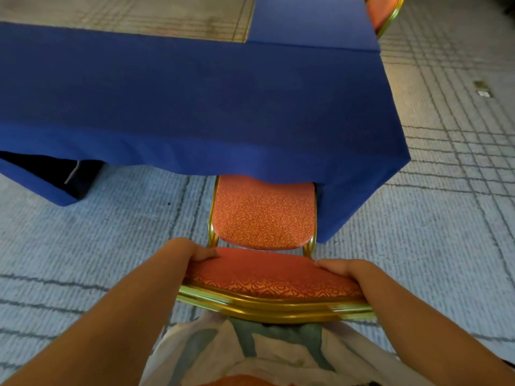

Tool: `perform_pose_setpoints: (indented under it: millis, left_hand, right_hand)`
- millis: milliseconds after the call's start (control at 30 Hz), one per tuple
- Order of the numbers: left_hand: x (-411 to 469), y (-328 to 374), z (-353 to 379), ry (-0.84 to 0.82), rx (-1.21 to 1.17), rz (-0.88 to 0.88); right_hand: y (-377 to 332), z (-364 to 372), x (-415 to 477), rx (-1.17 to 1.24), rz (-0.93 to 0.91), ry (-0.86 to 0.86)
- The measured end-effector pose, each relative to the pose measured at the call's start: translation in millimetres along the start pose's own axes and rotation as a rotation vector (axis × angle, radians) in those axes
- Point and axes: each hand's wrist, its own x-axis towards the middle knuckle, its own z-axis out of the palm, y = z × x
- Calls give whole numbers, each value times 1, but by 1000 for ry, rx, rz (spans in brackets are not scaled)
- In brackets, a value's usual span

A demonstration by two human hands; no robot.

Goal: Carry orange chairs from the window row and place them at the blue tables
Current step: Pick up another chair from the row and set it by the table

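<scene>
Head view: we have both hands on the orange chair (264, 218), gripping the top of its backrest (273, 277). Left hand (195, 253) is wrapped round the 9 o'clock end of the pad, thumb lying on the front face. Right hand (344, 270) is clamped on the 3 o'clock end the same way, thumb on the fabric; the fingers of both hands are hidden behind the pad. Gold frame rail (264, 309) runs along the back edge of the pad, close against our white top (278, 355) at 6 o'clock.

Chair position: it sits at the 6 o'clock side of the blue table (195, 101), near the table's right-hand corner. The front edge of the seat is tucked under the tablecloth hem and the rest of the seat shows. We cannot tell whether the legs are on the floor; they are out of sight.

Second blue table (312, 20) butts against the first at 12 o'clock. Another orange chair (382, 12) shows at 1 o'clock, just beyond that table's corner. Grey lined carpet (418, 246) is all round, with a small floor plate (484, 93) at 2 o'clock.
</scene>
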Motion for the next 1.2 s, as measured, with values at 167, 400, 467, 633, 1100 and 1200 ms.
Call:
perform_pose_setpoints:
  millis: [167,400,467,633,1100,1200]
  left_hand:
    - [-2,4,-53,59,45,-15]
    - [20,30,-96,36,45,9]
    - [29,42,-108,38,26,15]
    - [41,77,-149,16,12,25]
    - [79,152,-222,-10,-5,67]
    - [86,162,-233,-9,57,93]
  right_hand:
    - [-35,-2,13,45,-29,-16]
    - [-67,-35,23,89,-10,-2]
    - [-77,-47,28,108,-13,10]
    - [-106,-93,45,110,3,52]
    - [-160,-197,71,-157,-170,206]
    - [-174,-203,62,-136,-129,159]
